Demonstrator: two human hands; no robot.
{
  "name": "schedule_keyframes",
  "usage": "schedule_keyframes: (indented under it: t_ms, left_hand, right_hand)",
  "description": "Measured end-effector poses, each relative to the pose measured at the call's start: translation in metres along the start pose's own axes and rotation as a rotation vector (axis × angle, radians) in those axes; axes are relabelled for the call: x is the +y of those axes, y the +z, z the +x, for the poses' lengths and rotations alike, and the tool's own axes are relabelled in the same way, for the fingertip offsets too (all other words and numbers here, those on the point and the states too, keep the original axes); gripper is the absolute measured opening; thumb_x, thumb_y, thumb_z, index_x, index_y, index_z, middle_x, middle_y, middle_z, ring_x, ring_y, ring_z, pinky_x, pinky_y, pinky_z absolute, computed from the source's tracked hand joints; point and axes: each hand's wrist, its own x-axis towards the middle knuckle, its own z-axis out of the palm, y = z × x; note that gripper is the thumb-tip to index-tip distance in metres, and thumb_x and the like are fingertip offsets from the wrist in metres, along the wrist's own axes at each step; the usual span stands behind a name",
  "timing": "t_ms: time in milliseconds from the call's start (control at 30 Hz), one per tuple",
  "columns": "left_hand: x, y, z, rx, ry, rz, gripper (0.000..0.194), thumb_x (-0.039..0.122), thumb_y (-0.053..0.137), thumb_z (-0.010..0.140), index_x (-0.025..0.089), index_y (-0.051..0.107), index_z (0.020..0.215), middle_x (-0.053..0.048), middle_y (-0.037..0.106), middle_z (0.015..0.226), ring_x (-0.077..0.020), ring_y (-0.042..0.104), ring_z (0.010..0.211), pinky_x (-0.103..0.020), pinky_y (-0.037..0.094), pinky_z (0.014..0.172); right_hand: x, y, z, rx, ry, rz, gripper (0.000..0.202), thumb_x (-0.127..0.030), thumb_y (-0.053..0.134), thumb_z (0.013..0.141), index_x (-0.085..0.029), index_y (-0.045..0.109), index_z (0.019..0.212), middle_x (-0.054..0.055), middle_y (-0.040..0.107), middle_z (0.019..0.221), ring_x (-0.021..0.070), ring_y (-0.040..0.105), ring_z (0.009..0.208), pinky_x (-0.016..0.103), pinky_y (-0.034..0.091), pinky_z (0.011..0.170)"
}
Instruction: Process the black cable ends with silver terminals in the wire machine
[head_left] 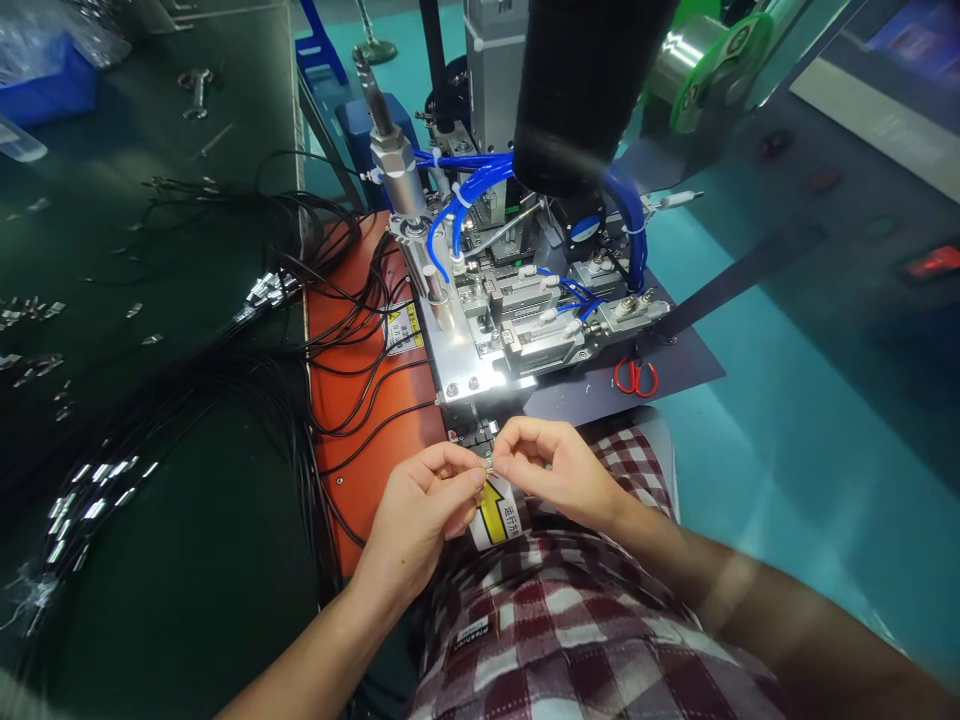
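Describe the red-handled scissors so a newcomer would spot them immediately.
Find the metal machine with the thick bundle of blue tubes arching over it. At its near right corner, a dark flat panel juts out over the teal floor. The scissors lie there, set apart from the silver fittings just beyond by their two bright red finger loops.

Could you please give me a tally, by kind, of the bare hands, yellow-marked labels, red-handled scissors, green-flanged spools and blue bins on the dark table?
Bare hands: 2 (left hand, right hand)
Yellow-marked labels: 2 (arrow label, triangle label)
Red-handled scissors: 1
Green-flanged spool: 1
Blue bin: 1
Total: 7
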Motion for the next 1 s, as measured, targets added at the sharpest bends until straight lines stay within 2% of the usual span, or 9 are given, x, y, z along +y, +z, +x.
schedule_keyframes:
  t_ms: [133,233,300,467,667,800,1000]
  left_hand:
    - [0.0,-0.0003,0.0007,0.01,-0.011,0.04,0.02,0.031,0.073,0.068,0.015,0.06,0.07,0.009,0.037,0.039,-0.0034,0.027,0.038,-0.02,0.018,0.042]
    - [-0.0009,-0.0004,0.0008,0.005,-0.004,0.084,0.021,0.031,0.072,0.068,0.015,0.059,0.07,0.009,0.038,0.042,-0.0035,0.026,0.039,-0.02,0.017,0.042]
    - [-0.0013,-0.0005,0.0009,-0.002,-0.003,0.106,0.021,0.032,0.071,0.069,0.014,0.059,0.07,0.009,0.036,0.042,-0.0035,0.025,0.04,-0.021,0.016,0.043]
    - [-0.0015,-0.0007,0.0016,-0.016,-0.018,0.104,0.021,0.031,0.07,0.069,0.014,0.059,0.07,0.008,0.039,0.046,-0.0024,0.024,0.04,-0.021,0.015,0.044]
    - [-0.0031,-0.0016,0.0019,-0.027,-0.022,0.083,0.02,0.031,0.07,0.07,0.014,0.059,0.07,0.009,0.039,0.044,-0.0023,0.023,0.039,-0.021,0.015,0.044]
    - [-0.0028,-0.0008,0.0017,-0.024,-0.017,0.067,0.02,0.03,0.07,0.07,0.014,0.059,0.071,0.01,0.039,0.042,-0.0025,0.023,0.039,-0.021,0.016,0.044]
    - [-0.0024,0.0019,0.001,0.01,-0.004,0.068,0.021,0.032,0.071,0.07,0.014,0.059,0.071,0.01,0.038,0.041,-0.0033,0.025,0.039,-0.02,0.018,0.043]
  right_hand:
    - [-0.0033,-0.0039,-0.0051,0.064,-0.362,-0.377,0.006,-0.014,0.057,0.079,-0.017,0.06,0.076,0.001,0.056,0.077,0.0101,0.046,0.059,0.026,0.038,0.057]
    - [-0.0061,-0.0064,-0.0059,0.061,-0.443,-0.512,0.005,-0.016,0.058,0.08,-0.019,0.062,0.079,0.001,0.057,0.078,0.0105,0.044,0.058,0.027,0.038,0.057]
    - [-0.0069,-0.0071,-0.0042,0.046,-0.381,-0.48,0.006,-0.015,0.058,0.08,-0.018,0.062,0.077,0.001,0.056,0.078,0.0101,0.045,0.058,0.026,0.037,0.056]
    - [-0.0042,-0.0081,0.0007,-0.036,-0.094,-0.173,0.009,-0.021,0.057,0.084,-0.016,0.06,0.077,0.0,0.056,0.075,0.0096,0.045,0.059,0.023,0.036,0.052]
    - [-0.0004,-0.0087,0.0017,-0.069,0.053,-0.02,0.01,-0.024,0.059,0.082,-0.015,0.059,0.079,-0.004,0.049,0.064,0.0081,0.038,0.053,0.022,0.029,0.048]
    - [0.0007,-0.0082,0.0007,-0.092,0.081,-0.012,0.013,-0.026,0.058,0.084,-0.016,0.056,0.076,-0.005,0.042,0.059,0.0077,0.035,0.052,0.022,0.026,0.047]
    - [0.0015,-0.0048,-0.0053,-0.073,0.065,-0.028,0.014,-0.025,0.053,0.087,-0.017,0.053,0.076,-0.004,0.045,0.064,0.0075,0.038,0.054,0.021,0.03,0.048]
